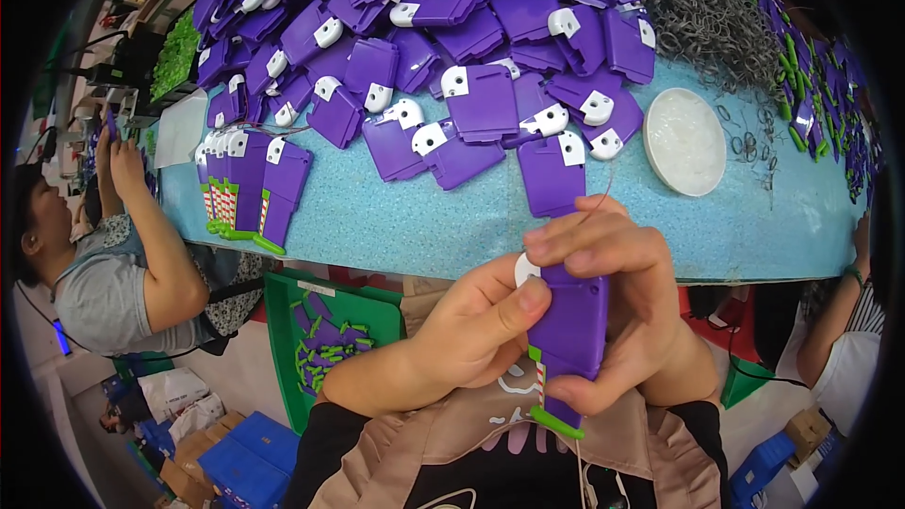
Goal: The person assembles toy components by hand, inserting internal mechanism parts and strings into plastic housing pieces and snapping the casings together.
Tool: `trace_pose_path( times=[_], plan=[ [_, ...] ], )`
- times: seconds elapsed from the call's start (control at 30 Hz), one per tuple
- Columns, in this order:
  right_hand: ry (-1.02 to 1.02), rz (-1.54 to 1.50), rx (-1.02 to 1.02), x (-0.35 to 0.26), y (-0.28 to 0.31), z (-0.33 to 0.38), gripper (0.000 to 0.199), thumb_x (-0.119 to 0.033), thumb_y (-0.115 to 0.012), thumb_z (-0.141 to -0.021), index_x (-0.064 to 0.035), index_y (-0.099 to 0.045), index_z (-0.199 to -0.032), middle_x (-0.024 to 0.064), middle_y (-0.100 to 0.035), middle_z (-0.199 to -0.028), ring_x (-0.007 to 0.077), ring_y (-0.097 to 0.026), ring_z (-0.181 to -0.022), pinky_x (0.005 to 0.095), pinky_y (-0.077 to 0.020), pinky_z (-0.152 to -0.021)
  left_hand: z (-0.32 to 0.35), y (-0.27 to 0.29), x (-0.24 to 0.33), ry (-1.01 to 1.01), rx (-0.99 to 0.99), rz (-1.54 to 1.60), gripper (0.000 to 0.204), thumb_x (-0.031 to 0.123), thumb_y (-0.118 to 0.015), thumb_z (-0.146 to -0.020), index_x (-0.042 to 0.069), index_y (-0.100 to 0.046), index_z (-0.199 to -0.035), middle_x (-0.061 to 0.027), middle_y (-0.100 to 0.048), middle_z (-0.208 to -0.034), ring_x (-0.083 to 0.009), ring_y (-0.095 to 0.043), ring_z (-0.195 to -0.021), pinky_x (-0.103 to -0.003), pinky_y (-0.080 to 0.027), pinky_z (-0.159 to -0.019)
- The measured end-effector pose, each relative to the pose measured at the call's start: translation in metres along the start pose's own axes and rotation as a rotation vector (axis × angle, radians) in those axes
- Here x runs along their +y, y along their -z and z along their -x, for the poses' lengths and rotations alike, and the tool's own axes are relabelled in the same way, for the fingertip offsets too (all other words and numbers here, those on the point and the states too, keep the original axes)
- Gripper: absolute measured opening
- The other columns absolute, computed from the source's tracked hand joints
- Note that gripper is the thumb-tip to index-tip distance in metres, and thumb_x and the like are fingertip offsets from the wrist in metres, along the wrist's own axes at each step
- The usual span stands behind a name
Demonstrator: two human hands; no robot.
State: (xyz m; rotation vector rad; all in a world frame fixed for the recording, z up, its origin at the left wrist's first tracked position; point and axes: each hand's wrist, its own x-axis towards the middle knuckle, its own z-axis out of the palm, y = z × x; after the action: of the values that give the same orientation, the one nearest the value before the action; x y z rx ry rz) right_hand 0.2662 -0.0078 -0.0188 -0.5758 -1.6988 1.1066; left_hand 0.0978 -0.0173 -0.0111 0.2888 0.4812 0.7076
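At the near edge of a blue tabletop (396, 217), the left hand (471, 325) and right hand (646, 306) grip a purple piece (570, 316), long axis nearly fore-and-aft, green tip (556, 422) pointing bodyward; similar pieces (481, 104) lie heaped beyond.

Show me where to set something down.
Bare blue tabletop lies between the lined-up purple pieces, the purple heap and the near edge; more between the white dish and that edge. Crowded: the far side, under heap and grey wires.
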Motion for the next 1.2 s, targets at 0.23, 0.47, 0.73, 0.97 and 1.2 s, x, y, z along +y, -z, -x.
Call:
trace_pose_path(
  times=[0.23, 0.47, 0.73, 0.97, 1.2],
  plan=[
    [-0.283, -0.259, 0.236, -0.005, -0.02, 0.0, 0.094, -0.031, -0.085, -0.05, 0.0019, -0.033, -0.122, 0.0169, -0.046, -0.12, 0.0276, -0.045, -0.111, 0.0369, -0.0318, -0.097, -0.004, 0.01, 0.013, 0.046, -0.024, 0.003, 0.047, 0.037, -0.051, -0.088, 0.0, -0.042, -0.116, -0.0052, -0.055, -0.099, -0.0146, -0.057, -0.089, -0.03, -0.047, -0.077],
    [-0.053, 0.176, 0.153, 0.0, -0.006, -0.002, 0.091, -0.027, -0.085, -0.05, 0.0004, -0.034, -0.12, 0.0185, -0.047, -0.113, 0.0312, -0.046, -0.107, 0.0453, -0.0342, -0.095, 0.002, 0.028, -0.007, 0.148, -0.155, 0.065, 0.037, 0.03, -0.049, -0.091, 0.002, -0.047, -0.115, -0.0047, -0.056, -0.104, -0.0113, -0.054, -0.095, -0.028, -0.045, -0.081],
    [-0.037, 0.372, 0.071, -0.015, -0.009, -0.01, 0.077, -0.037, -0.079, -0.052, -0.0001, -0.046, -0.111, 0.0158, -0.058, -0.105, 0.0265, -0.057, -0.094, 0.0322, -0.0367, -0.074, 0.013, 0.024, -0.016, -0.045, -0.344, -0.3, 0.031, 0.027, -0.054, -0.089, 0.002, -0.054, -0.106, -0.002, -0.057, -0.098, -0.0074, -0.052, -0.089, -0.024, -0.044, -0.077],
    [-0.053, 0.509, 0.131, -0.02, -0.013, -0.005, 0.074, -0.037, -0.078, -0.052, 0.0003, -0.047, -0.109, 0.0167, -0.059, -0.105, 0.0247, -0.058, -0.093, 0.0308, -0.0364, -0.073, 0.012, 0.029, -0.012, 0.091, -0.361, -0.217, 0.032, 0.028, -0.052, -0.09, 0.001, -0.051, -0.108, -0.0017, -0.057, -0.097, -0.0076, -0.052, -0.088, -0.023, -0.043, -0.077],
    [-0.035, 0.48, 0.141, -0.02, -0.016, 0.0, 0.076, -0.04, -0.076, -0.055, 0.002, -0.047, -0.111, 0.0162, -0.059, -0.104, 0.0242, -0.059, -0.09, 0.0317, -0.0378, -0.073, 0.019, 0.024, -0.027, 0.018, -0.31, -0.121, 0.032, 0.028, -0.053, -0.089, 0.001, -0.052, -0.106, -0.0014, -0.057, -0.096, -0.0081, -0.053, -0.087, -0.023, -0.044, -0.075]
  ],
)
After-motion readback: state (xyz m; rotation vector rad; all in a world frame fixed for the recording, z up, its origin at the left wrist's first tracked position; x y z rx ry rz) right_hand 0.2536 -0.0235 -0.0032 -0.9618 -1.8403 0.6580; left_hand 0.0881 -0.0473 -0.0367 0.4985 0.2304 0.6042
